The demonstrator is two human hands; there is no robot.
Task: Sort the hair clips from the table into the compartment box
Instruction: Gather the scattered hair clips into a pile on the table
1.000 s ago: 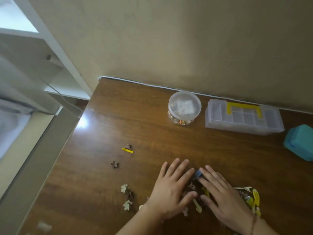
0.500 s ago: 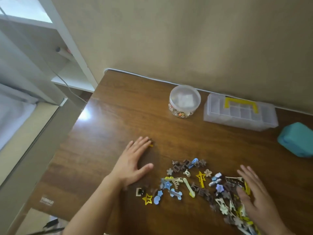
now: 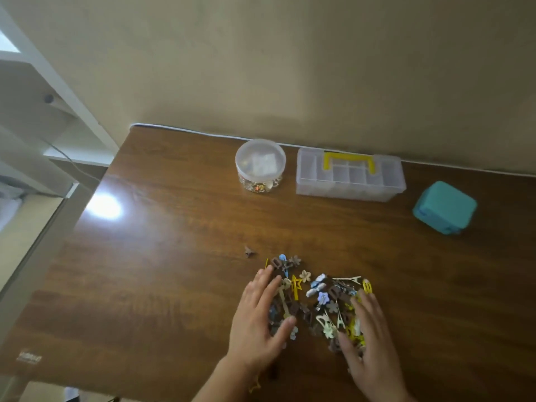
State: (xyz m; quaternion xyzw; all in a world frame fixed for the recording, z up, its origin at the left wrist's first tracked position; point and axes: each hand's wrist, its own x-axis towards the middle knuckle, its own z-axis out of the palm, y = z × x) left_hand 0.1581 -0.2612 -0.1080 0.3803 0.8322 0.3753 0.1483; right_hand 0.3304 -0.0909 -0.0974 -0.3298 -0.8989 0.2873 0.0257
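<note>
A heap of small hair clips [image 3: 317, 300], brown, yellow, blue and cream, lies on the wooden table [image 3: 174, 256] near its front edge. My left hand [image 3: 261, 320] lies flat against the heap's left side, fingers spread. On the heap's right side rests my right hand [image 3: 368, 340], also flat with fingers apart. Neither hand holds a clip. One brown clip [image 3: 248, 251] sits apart, up and left of the heap. The clear compartment box [image 3: 349, 177] with a yellow handle stands closed at the back by the wall.
A round clear jar [image 3: 260, 165] with a lid stands left of the box. A teal box [image 3: 445, 207] sits at the right. The table's left edge drops off beside white shelving [image 3: 43, 117]. A yellow clip [image 3: 255, 387] lies at the front edge.
My left hand swept in from the left and my right hand closed in too, pushing the spread clips into a tighter heap between them.
</note>
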